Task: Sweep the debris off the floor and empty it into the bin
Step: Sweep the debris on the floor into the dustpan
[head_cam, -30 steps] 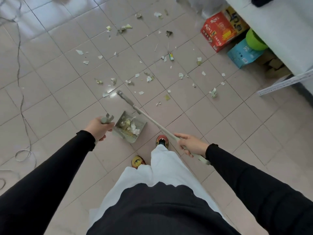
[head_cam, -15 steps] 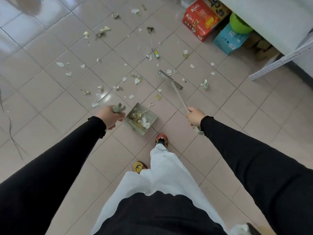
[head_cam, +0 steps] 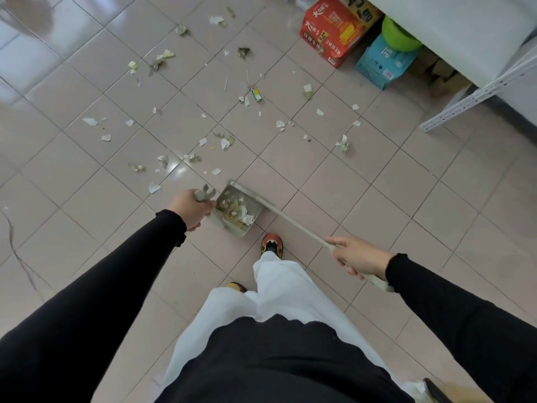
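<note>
At the dustpan [head_cam: 239, 211] mouth, your left hand [head_cam: 190, 208] gripping its handle and right hand [head_cam: 359, 255] gripping the broom [head_cam: 290, 219], keep the lip flat on the floor [head_cam: 363, 181] while drawing scattered debris [head_cam: 225, 142] inward.

The floor [head_cam: 363, 199] is pale, glossy square tile; torn paper debris [head_cam: 223, 142] lies scattered across its upper middle; the dustpan [head_cam: 236, 210] sits on it near the shoes, holding scraps; a red carton [head_cam: 334, 30] and a blue box [head_cam: 383, 64] stand on it at upper right; a thin cable [head_cam: 17, 251] trails along the left.
</note>
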Tool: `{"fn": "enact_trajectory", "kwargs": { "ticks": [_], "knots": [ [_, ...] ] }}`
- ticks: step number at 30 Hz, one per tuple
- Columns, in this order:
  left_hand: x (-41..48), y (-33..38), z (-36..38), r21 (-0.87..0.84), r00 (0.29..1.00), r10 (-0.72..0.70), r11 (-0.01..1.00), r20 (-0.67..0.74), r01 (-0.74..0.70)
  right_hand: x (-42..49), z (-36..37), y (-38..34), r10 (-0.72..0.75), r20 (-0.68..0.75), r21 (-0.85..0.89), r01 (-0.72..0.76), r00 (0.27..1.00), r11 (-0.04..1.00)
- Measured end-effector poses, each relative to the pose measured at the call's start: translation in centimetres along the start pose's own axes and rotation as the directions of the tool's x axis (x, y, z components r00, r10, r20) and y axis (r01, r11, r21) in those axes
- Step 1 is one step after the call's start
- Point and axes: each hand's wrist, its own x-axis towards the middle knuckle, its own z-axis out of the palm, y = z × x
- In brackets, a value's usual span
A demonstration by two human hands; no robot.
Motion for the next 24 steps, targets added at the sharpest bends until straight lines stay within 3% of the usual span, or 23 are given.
{"fn": "enact_trajectory", "kwargs": {
  "ticks": [5,9,16,24],
  "knots": [
    [-0.2,0.6,0.2,0.010,1.000,0.003,1.000,0.011,-0.003,3.3,1.2,-1.8,-0.061,-0.133,-0.083,0.050,0.989,0.995],
    [0.2,0.9,0.2,0.012,1.000,0.013,1.000,0.005,-0.013,6.0,2.6,-4.2,-0.001,-0.054,-0.086,-0.004,0.999,0.996],
    [0.9,2.3,0.0,0.068,0.995,0.082,0.994,0.054,-0.086,0.9,2.6,-0.8,-0.007,-0.041,0.192,0.015,0.999,0.981],
    [2.8,8.9,2.1,0.124,0.976,0.175,0.974,0.130,-0.191,2.3,-1.5,0.6,-0.024,-0.283,0.328,0.121,0.959,0.937]
  ]
}}
